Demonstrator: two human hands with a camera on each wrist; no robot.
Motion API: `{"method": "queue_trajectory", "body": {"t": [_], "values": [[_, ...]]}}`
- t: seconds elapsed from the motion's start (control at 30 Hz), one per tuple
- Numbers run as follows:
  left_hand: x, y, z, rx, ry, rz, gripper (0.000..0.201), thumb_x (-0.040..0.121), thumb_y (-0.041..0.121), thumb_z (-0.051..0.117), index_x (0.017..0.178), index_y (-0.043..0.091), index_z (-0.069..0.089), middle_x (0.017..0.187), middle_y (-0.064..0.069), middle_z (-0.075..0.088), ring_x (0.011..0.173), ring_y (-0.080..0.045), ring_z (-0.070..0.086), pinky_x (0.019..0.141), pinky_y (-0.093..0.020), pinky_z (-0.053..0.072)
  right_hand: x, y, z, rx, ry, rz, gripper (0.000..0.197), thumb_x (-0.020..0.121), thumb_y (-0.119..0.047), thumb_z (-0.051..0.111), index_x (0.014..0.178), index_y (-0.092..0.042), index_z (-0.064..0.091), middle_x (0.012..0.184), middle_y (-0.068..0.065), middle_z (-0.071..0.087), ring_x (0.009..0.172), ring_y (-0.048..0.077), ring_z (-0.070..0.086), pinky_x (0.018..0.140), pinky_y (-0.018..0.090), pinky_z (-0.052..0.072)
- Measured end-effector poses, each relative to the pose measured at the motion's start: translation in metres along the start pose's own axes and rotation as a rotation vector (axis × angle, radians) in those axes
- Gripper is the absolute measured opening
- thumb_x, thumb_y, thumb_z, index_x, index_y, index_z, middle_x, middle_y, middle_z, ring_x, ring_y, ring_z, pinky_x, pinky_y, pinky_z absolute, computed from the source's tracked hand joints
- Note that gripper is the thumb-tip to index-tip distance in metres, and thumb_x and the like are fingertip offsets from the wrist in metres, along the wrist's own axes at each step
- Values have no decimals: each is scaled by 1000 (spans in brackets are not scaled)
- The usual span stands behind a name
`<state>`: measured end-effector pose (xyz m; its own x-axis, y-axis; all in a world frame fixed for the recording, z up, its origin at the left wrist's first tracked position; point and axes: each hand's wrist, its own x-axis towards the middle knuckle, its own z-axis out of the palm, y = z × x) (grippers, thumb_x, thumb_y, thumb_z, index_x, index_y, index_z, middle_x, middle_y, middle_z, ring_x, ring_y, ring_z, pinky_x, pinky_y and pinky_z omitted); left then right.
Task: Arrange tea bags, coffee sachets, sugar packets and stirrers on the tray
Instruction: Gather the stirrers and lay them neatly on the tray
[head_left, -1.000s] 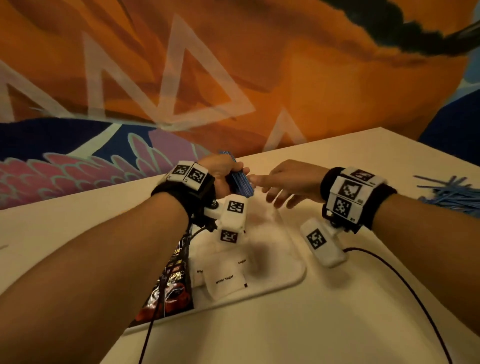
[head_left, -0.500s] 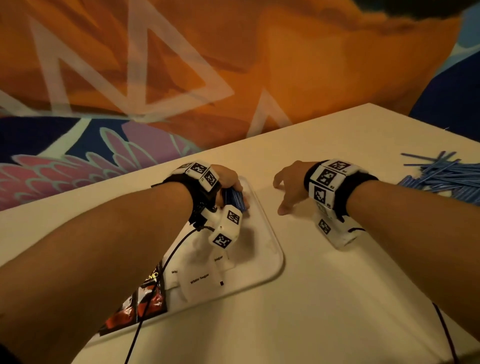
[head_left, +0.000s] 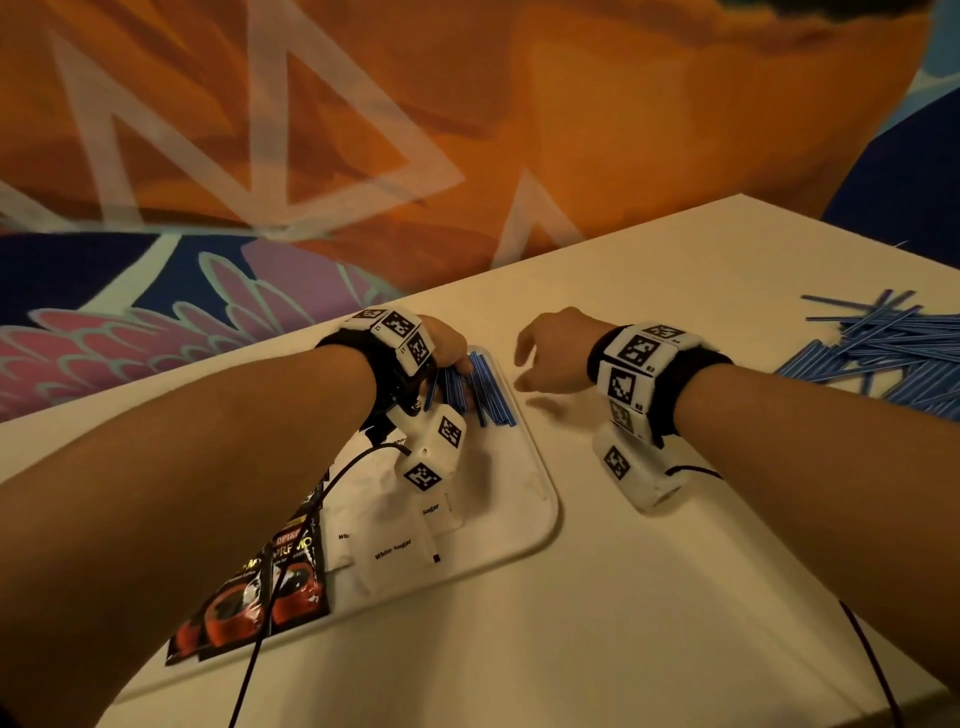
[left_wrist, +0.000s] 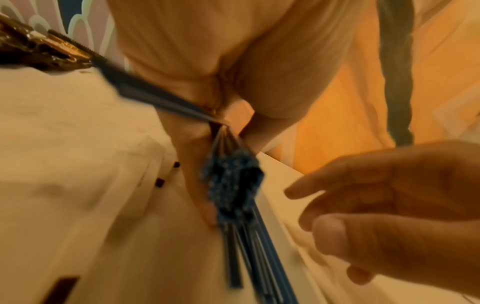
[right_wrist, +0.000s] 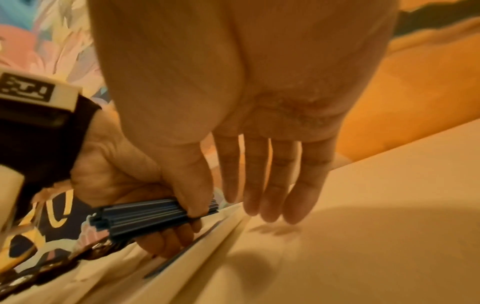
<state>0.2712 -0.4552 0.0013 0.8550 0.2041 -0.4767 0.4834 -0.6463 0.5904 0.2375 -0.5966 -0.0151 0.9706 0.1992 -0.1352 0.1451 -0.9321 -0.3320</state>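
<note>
My left hand (head_left: 454, 361) grips a bundle of blue stirrers (head_left: 485, 389) and holds it low over the far right corner of the white tray (head_left: 540, 499). In the right wrist view its thumb lies over the stirrers (right_wrist: 155, 214) and its fingers curl beneath. My right hand (head_left: 543, 364) hovers just right of the tray with straight, relaxed fingers (right_wrist: 270, 185) and holds nothing. White sugar packets (head_left: 395, 551) lie in the tray's middle. Black and red coffee sachets (head_left: 260, 587) lie at its left end. No tea bags show.
A loose pile of blue stirrers (head_left: 893, 353) lies at the table's far right. Black cables (head_left: 867, 660) trail from both wrist cameras across the tray and table. The table's far edge (head_left: 571, 244) meets an orange patterned wall.
My left hand has brought the stirrer bundle down from the air to the tray's far corner. My right hand has left the bundle and drawn back to the right of the tray.
</note>
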Motion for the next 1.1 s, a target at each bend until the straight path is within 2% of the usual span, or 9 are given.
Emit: {"method": "queue_trajectory", "body": {"t": [0.13,0.2,0.27,0.37,0.5,0.6,0.73,0.87,1.1], "values": [[15,-7,0,84,-49,32,27,94,10,54,112,-10,56,121,-20,62,104,-34,63,97,-47,49,6,-19,6,-66,-74,-78,49,78,-40,75,121,-20,64,113,1,68,104,22,62,89,33,52],[15,-4,-3,69,-50,-7,15,93,7,55,95,-8,58,111,-22,66,101,-36,65,93,-49,51,9,-24,9,-164,-106,-86,53,77,-42,76,122,-18,64,112,3,69,101,23,63,88,34,54],[13,-4,-2,108,-31,21,16,93,7,55,82,-5,54,95,-20,66,98,-34,65,91,-46,52,10,-25,10,-184,-103,-89,53,76,-42,76,121,-17,64,112,4,69,100,23,64,87,34,54],[9,-3,-1,213,-11,43,16,96,11,53,88,-3,54,80,-16,61,94,-31,64,86,-38,54,10,-23,9,-133,-81,-69,49,78,-41,75,119,-17,65,111,4,69,100,23,64,86,33,54],[-1,-2,-3,278,-31,56,20,98,11,50,104,-7,55,102,-21,65,103,-31,65,74,-35,55,9,-19,10,-91,-53,-61,45,79,-39,74,118,-17,66,111,5,68,100,23,64,88,35,54],[-7,0,-6,342,-103,161,29,97,6,48,122,-9,52,120,-22,61,77,-27,66,64,-30,56,9,-17,10,-61,-31,-75,40,81,-35,72,117,-17,68,111,4,68,99,23,64,87,35,54],[-11,5,-16,563,38,326,14,92,10,59,81,2,57,98,-14,65,59,-18,60,46,-21,54,8,-16,7,-26,-8,-112,35,86,-27,68,120,-17,67,117,4,67,105,22,61,87,31,51],[-15,0,-17,1005,95,602,29,90,29,63,113,14,70,111,-4,69,98,-21,64,82,-27,51,11,-18,5,-80,-27,-114,36,87,-28,66,122,-18,65,120,6,65,107,25,61,91,34,51],[-10,-12,-17,1111,76,700,34,88,27,64,121,21,66,114,-1,68,103,-21,60,83,-29,47,8,-14,-4,-68,-81,-100,37,89,-34,65,122,-17,65,122,1,65,112,20,58,95,31,48]]}}
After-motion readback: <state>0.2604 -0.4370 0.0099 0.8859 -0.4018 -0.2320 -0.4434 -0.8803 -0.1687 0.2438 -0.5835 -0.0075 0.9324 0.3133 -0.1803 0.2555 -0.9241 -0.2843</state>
